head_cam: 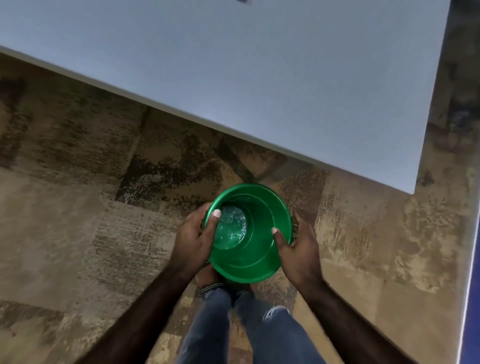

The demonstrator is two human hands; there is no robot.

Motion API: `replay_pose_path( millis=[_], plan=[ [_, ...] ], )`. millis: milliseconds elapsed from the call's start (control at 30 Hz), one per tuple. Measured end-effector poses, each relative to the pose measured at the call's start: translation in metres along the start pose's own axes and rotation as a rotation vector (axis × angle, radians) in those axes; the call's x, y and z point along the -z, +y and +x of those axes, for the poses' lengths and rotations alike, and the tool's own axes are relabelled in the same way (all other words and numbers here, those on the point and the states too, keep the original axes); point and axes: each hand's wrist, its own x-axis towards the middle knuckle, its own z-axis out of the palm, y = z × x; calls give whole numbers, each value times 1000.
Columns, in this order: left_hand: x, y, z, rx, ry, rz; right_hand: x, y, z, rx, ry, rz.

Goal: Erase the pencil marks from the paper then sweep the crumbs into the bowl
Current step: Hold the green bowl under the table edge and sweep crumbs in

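Note:
A green plastic bowl (257, 249) is held in the air above the floor, just off the near corner of the grey table (259, 78). My left hand (192, 241) grips its left rim, thumb hooked inside. My right hand (298, 249) grips the right rim, thumb also inside. Small pale eraser crumbs (232, 226) lie scattered on the bowl's bottom. No paper or eraser shows in this view.
The table's front edge runs diagonally from upper left to a corner at right (413, 192). Mottled brown floor (91, 207) lies below. My legs in blue jeans (246, 330) stand under the bowl. A dark object (244, 1) pokes in at the top edge.

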Motion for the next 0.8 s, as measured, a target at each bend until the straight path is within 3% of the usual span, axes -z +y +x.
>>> replay_pose_path(
  millis=[200, 367, 633, 800],
  plan=[
    [-28, -53, 34, -22, -58, 336, -34, 49, 43, -97, -5, -38],
    [-49, -97, 63, 60, -107, 534, -59, 87, 81, -121, -81, -118],
    [-74, -157, 94, 143, -222, 699, -94, 126, 128, -40, -188, -180],
    [-83, -187, 111, 221, -257, 631, -116, 150, 148, -37, -236, -208]
  ],
)
